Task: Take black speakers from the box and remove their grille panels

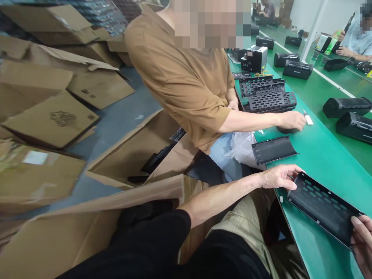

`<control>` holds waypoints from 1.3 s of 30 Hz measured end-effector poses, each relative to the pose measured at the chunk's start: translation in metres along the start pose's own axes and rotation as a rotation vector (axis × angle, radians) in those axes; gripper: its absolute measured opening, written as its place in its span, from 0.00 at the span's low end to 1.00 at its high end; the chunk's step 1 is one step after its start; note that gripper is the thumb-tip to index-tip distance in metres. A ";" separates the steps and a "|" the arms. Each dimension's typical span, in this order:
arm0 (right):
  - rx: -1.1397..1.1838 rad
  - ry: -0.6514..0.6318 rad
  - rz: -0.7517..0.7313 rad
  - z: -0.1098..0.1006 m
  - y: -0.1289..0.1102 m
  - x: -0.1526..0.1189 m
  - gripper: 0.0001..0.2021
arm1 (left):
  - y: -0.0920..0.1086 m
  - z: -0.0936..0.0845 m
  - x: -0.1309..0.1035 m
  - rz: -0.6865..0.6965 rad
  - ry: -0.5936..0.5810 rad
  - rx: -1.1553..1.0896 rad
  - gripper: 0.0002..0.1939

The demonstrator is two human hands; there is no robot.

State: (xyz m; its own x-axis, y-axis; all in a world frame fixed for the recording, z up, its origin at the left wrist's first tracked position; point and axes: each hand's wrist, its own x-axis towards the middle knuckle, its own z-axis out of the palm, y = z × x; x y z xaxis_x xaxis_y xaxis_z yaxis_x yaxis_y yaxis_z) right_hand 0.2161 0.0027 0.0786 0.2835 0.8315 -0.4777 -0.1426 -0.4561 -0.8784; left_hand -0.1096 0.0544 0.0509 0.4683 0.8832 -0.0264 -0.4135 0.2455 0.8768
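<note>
Black slotted shell (322, 209) above the green desk (325, 155), left hand (280, 177) pinching the shell's near-left end, right hand (362, 232) gripping its opposite end, second black shell (274, 150) lying beyond it

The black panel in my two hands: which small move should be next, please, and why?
I would probably shift the black panel slightly inward over the green table. The left hand and right hand grip opposite ends, and the left-hand end looks close to the table's edge, near a small white piece.
</note>
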 end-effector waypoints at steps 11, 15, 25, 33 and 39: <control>0.070 -0.051 -0.041 0.005 -0.007 -0.005 0.38 | -0.004 0.003 -0.008 0.083 0.011 -0.031 0.22; 0.017 -0.115 -0.016 -0.003 -0.008 -0.007 0.38 | -0.005 0.004 -0.009 0.111 0.047 -0.056 0.23; -0.075 -0.102 -0.040 0.006 -0.004 -0.016 0.39 | 0.000 0.001 -0.011 0.078 0.029 -0.003 0.33; -0.078 -0.195 0.127 -0.009 0.002 0.007 0.40 | -0.009 -0.005 -0.009 0.033 0.043 -0.042 0.35; -0.044 -0.206 0.131 -0.013 0.005 0.023 0.36 | -0.008 -0.005 -0.010 0.011 0.075 -0.064 0.38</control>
State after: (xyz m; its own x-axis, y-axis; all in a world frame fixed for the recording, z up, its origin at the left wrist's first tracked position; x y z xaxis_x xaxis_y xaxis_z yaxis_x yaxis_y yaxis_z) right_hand 0.2346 0.0152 0.0631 0.0658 0.8094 -0.5835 -0.1229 -0.5738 -0.8097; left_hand -0.1142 0.0458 0.0416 0.4045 0.9128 -0.0553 -0.4686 0.2589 0.8446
